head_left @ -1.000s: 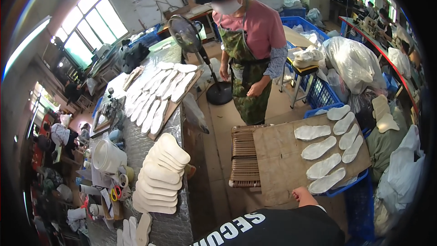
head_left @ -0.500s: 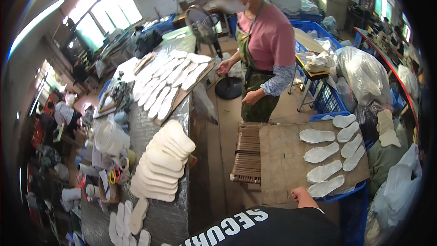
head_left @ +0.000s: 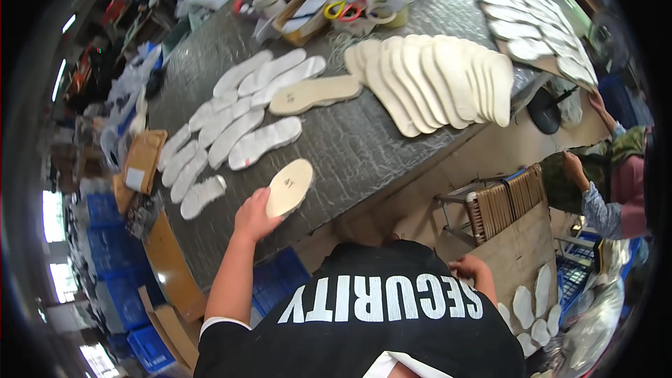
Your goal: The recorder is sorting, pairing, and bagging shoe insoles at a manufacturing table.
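Gripping the tan insole (head_left: 289, 187) by its near end, the left hand (head_left: 253, 217) kept its long axis pointing toward the white insoles (head_left: 238, 129); the right hand (head_left: 470, 269) rested far off, grip unclear.

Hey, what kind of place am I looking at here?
Most likely a shoe-making workshop: rows of white insoles cover the grey worktable, a fanned stack of tan insoles sits beside them, and the left hand holds another insole.

The left hand (head_left: 253, 215) is gripping a tan insole (head_left: 289, 187) over the grey table (head_left: 364, 147), near rows of white insoles (head_left: 238, 126); the right hand (head_left: 470, 268) is resting on a board (head_left: 514, 255).
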The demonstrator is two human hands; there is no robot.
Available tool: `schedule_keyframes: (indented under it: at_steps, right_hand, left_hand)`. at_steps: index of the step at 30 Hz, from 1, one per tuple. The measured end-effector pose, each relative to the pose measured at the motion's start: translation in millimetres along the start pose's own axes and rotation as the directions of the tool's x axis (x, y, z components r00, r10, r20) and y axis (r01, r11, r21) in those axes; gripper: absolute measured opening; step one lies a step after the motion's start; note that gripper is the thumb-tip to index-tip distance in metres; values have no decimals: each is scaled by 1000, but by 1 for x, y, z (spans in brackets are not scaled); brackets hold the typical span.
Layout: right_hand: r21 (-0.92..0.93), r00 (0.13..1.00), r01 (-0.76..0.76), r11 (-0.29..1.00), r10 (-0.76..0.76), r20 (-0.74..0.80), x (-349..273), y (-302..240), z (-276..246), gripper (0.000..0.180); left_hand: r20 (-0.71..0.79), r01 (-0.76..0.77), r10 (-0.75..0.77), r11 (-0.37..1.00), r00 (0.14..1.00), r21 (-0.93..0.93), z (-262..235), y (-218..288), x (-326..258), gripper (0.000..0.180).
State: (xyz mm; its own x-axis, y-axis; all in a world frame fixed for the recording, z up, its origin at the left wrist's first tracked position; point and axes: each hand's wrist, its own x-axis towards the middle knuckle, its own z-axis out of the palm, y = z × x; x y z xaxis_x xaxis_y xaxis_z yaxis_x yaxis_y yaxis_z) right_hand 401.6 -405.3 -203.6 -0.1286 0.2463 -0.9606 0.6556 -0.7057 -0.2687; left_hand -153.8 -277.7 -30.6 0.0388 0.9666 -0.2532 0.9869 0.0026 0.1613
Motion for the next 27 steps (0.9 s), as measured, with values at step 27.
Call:
schedule_keyframes:
  at_steps: [27]
  right_hand:
    - [-665, 231, 745, -49, -917, 325, -35, -472, 228, 64]
  left_hand:
    - [235, 245, -128, 72, 963, -967, 31, -113, -64, 27]
